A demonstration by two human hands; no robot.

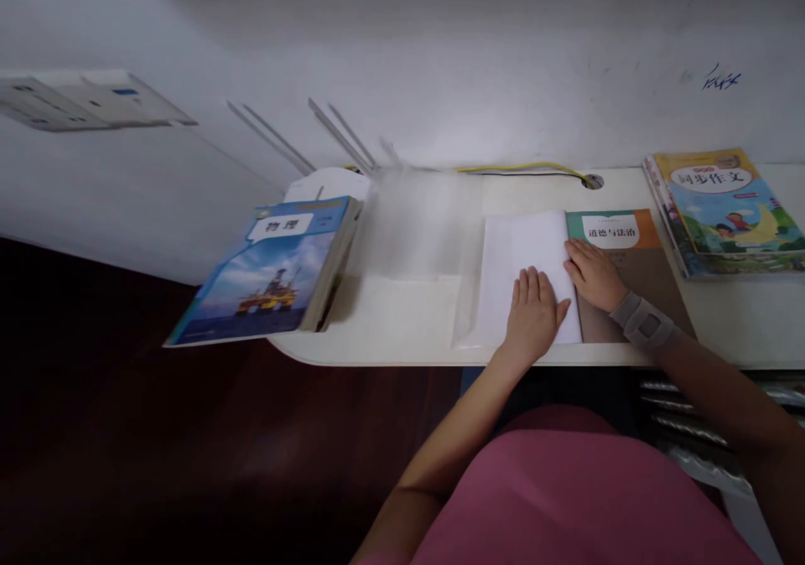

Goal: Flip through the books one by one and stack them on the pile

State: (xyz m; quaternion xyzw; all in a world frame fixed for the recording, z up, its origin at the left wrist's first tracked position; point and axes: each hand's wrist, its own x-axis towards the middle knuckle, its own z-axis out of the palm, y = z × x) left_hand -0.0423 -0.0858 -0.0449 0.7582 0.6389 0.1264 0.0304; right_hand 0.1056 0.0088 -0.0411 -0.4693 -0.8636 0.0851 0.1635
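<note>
A thin book with a green and orange cover [620, 234] lies near the front edge of the white desk [402, 330]. A white sheet [521, 255] is folded over its left part. My left hand [532, 318] lies flat on that white sheet, fingers stretched out together. My right hand [591, 276] rests on the book at the sheet's right edge, fingers pressed down along the fold; a grey band is on its wrist. A clear plastic sheet [418, 230] lies spread on the desk left of the book.
A thick blue book [270, 272] with an oil rig picture overhangs the desk's left end. A stack of colourful books [726, 209] sits at the right back. A yellow cable [521, 167] runs along the wall to a hole. Dark floor lies left.
</note>
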